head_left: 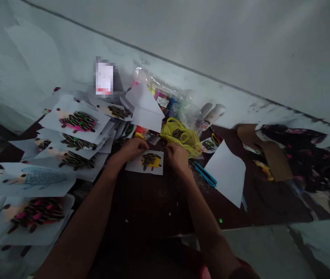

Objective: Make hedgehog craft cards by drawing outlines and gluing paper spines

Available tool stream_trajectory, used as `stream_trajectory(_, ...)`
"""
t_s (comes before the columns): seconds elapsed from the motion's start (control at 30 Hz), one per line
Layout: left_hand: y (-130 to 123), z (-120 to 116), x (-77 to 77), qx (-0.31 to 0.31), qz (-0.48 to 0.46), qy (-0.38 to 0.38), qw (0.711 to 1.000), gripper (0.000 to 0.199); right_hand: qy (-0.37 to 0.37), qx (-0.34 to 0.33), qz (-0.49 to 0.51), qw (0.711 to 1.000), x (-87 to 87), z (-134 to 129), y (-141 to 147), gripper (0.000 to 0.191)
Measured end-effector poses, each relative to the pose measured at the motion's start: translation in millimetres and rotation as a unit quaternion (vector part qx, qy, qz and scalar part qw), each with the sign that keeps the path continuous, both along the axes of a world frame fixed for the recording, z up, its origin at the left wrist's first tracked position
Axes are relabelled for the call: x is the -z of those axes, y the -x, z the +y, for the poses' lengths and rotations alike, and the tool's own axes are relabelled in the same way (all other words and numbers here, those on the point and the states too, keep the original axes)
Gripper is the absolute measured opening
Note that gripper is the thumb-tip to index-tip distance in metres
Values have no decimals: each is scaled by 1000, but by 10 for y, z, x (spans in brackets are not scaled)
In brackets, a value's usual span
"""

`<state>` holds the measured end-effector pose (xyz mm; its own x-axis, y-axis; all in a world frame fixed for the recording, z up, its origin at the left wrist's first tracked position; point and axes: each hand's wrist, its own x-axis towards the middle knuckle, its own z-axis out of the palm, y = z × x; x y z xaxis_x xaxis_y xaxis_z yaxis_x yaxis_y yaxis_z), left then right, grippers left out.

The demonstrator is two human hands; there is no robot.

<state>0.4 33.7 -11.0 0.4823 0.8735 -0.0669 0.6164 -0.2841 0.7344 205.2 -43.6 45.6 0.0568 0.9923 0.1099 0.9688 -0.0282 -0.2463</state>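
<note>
On the dark table lies a small white card [131, 167] bearing a hedgehog picture [151, 160] with a yellow body and dark, striped, seed-like spines. My left hand [134, 149] rests at the card's upper left edge, its fingers curled together. Just off the card's right edge, my right hand [178, 155] is closed with fingertips pinched, at the front of a yellow net bag [192, 140]. Dark striped pieces [177, 133] show in that bag. Anything between the fingertips of either hand is too small to make out.
Stacked hedgehog cards [77, 120] fill the left side. Blue-handled scissors [204, 173] and a white sheet [227, 172] lie right. Behind stand a clear plastic bag [188, 112], a folded white paper [145, 110] and a blurred-out bright screen [104, 77]. Dark flowered cloth [307, 159] lies far right.
</note>
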Motion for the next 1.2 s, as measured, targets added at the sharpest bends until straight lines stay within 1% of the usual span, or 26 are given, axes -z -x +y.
stream_trajectory(0.1, 2, 0, -25, 7, 11, -1, 1000, 25, 16, 10, -25, 1000, -4, 200, 3, 31)
stream_trajectory(0.2, 5, 6, -21, 8, 8, -11, 1000, 25, 15, 2, -28, 999, -9, 269, 24, 26)
stream_trajectory(0.27, 6, 13, -6, 9, 5, -16, 1000, 25, 18, -12, -5, 1000, -13, 218, 25, 23)
stream_trajectory(0.37, 5, 24, 12, 14, 1, -24, 1000, 25, 43, -24, 40, 998, -3, 66, 13, 18)
stream_trajectory(0.5, -1, 16, -1, 13, 3, -34, 999, 27, 64, -46, 56, 995, 52, -83, 41, 17)
stream_trajectory(0.6, -3, -12, -48, 13, -14, -66, 998, 28, 71, -56, 48, 995, 86, -104, 87, 16)
stream_trajectory(0.7, -5, -46, -127, 13, -20, -98, 995, 27, 75, -56, 48, 994, 96, -100, 115, 14)
stream_trajectory(0.8, -17, -76, -211, 12, -23, -123, 992, 27, 66, -62, 64, 994, 97, -108, 109, 12)
stream_trajectory(0.9, -45, -96, -256, 25, -47, -148, 988, 26, 64, -61, 83, 993, 98, -130, 80, 10)
stream_trajectory(1.0, -84, -104, -248, 57, -72, -144, 985, 28, 59, -53, 110, 991, 103, -168, 51, 9)
stream_trajectory(1.1, -127, -107, -209, 92, -80, -119, 985, 35, 32, -47, 141, 988, 125, -213, 41, 11)
stream_trajectory(1.2, -170, -112, -170, 101, -73, -92, 988, 39, 4, -52, 159, 986, 163, -243, 46, 15)
